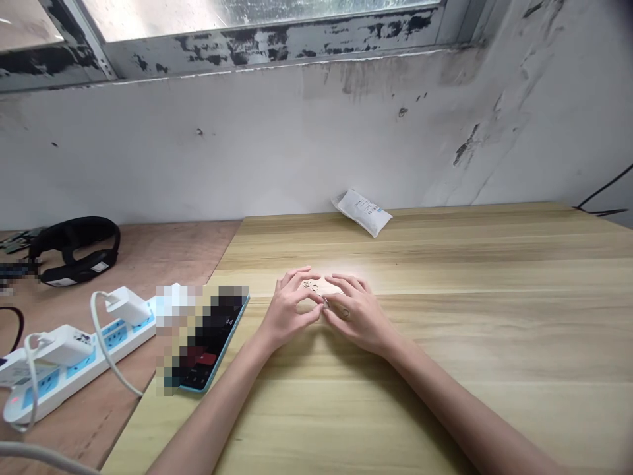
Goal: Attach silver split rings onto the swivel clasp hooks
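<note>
My left hand [291, 309] and my right hand [359, 313] meet over the wooden table. Thumb and forefinger of the left hand pinch a small metal ring [325, 303]. The fingertips of my right hand close on the same spot from the other side; whether they grip this ring or another linked to it is too small to make out. Several loose thin metal rings [306, 284] lie on the tabletop just beyond the left fingers. One more ring [345, 313] shows by the right forefinger, partly hidden by that hand.
Left of my arm lies a phone [210, 349] with a lit screen, partly pixelated. A white power strip [99, 356] with plugged-in chargers and cables is further left, near a black headset [74, 254]. At the table's back edge rests a white packet [363, 211] against the wall.
</note>
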A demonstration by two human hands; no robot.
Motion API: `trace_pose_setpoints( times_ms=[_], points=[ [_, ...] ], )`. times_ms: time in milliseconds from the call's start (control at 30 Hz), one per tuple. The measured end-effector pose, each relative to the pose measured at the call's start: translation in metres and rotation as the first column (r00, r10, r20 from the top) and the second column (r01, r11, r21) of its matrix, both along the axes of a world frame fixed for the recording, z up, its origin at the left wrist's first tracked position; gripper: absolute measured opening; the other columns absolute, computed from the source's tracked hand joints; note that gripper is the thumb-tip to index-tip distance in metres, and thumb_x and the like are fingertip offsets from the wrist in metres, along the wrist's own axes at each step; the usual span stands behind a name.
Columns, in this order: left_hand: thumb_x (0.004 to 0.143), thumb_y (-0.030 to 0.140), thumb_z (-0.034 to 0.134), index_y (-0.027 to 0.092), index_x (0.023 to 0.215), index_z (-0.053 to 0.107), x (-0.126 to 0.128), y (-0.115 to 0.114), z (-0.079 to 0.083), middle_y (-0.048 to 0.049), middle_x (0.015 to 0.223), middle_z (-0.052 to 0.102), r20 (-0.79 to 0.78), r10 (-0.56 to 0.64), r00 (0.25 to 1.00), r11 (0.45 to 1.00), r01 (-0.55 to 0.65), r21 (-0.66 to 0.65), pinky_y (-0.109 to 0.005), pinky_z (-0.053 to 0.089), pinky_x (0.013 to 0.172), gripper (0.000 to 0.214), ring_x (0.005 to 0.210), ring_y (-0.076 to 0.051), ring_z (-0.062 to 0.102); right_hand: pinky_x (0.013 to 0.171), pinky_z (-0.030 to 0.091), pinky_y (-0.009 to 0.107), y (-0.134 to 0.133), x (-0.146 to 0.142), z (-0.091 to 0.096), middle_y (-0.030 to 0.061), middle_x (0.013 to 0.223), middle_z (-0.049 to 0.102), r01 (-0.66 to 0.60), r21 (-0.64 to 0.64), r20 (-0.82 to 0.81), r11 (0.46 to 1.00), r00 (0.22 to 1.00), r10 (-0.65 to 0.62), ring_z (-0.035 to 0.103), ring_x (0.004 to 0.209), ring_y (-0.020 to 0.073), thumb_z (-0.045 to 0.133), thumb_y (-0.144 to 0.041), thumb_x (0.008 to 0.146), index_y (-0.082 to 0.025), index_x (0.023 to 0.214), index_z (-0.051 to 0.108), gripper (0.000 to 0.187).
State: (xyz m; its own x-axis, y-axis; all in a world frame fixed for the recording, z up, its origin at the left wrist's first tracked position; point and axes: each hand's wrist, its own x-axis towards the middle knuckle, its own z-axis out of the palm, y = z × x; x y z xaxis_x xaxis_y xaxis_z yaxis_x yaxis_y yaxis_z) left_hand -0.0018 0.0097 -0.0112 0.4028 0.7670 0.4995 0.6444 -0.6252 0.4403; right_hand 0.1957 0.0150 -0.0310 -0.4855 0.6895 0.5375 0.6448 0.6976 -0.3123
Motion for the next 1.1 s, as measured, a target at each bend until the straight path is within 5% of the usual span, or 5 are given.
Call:
trace_pose_setpoints(
  times_ms=[333, 600, 700, 900, 1100],
  points=[
    [0.083, 0.019, 0.067, 0.023, 0.081, 0.068, 0.006, -0.003, 0.0, -0.0024, 0.115, 0.067, 0.037, 0.083, 0.996, 0.994, -0.085, 0.069, -0.044, 0.034, 0.102, 0.005, 0.121, -0.025, 0.05, 0.088, 0.041, 0.039, 0.001, -0.007, -0.005, 0.0068, 0.116, 0.069, -0.07, -0.004, -0.047, 0.998, 0.996, 0.069, 0.056, 0.109, 0.0223, 0.05, -0.02, 0.097, -0.022, 0.101, 0.068, 0.019],
    [0.084, 0.029, 0.069, 0.028, 0.097, 0.072, -0.001, 0.004, -0.001, -0.0029, 0.119, 0.066, 0.235, -0.036, 0.971, 0.96, 0.099, -0.261, -0.043, 0.04, 0.103, 0.013, 0.119, -0.022, 0.051, 0.086, 0.039, 0.037, -0.001, -0.003, 0.001, 0.0075, 0.115, 0.067, -0.133, -0.027, -0.052, 0.991, 0.99, 0.131, 0.055, 0.105, 0.0213, 0.046, -0.02, 0.099, -0.021, 0.103, 0.066, 0.02],
    [0.083, 0.031, 0.07, 0.028, 0.089, 0.074, -0.001, 0.003, 0.001, -0.0027, 0.117, 0.068, 0.28, -0.023, 0.96, 0.949, 0.11, -0.297, -0.044, 0.04, 0.104, 0.008, 0.12, -0.022, 0.051, 0.085, 0.039, 0.036, -0.002, -0.003, 0.002, 0.0076, 0.11, 0.067, -0.148, -0.033, -0.047, 0.988, 0.988, 0.146, 0.055, 0.102, 0.0209, 0.046, -0.019, 0.099, -0.02, 0.101, 0.065, 0.019],
    [0.082, 0.032, 0.072, 0.025, 0.078, 0.073, -0.003, 0.005, 0.004, -0.003, 0.112, 0.07, 0.266, 0.033, 0.963, 0.967, 0.037, -0.251, -0.046, 0.041, 0.102, 0.008, 0.116, -0.023, 0.054, 0.083, 0.039, 0.037, 0.003, 0.001, 0.005, 0.0069, 0.101, 0.067, -0.138, -0.04, -0.093, 0.99, 0.987, 0.134, 0.055, 0.095, 0.0201, 0.045, -0.02, 0.099, -0.02, 0.098, 0.064, 0.019],
    [0.085, 0.028, 0.069, 0.023, 0.076, 0.07, -0.005, 0.005, 0.003, -0.0008, 0.116, 0.07, -0.03, -0.045, 0.999, 0.999, 0.044, -0.031, -0.048, 0.036, 0.104, 0.009, 0.12, -0.025, 0.051, 0.087, 0.04, 0.038, 0.001, 0.008, 0.012, 0.007, 0.105, 0.063, -0.154, -0.145, -0.104, 0.977, 0.985, 0.14, 0.054, 0.098, 0.0195, 0.046, -0.023, 0.098, -0.02, 0.092, 0.064, 0.019]
  ],
)
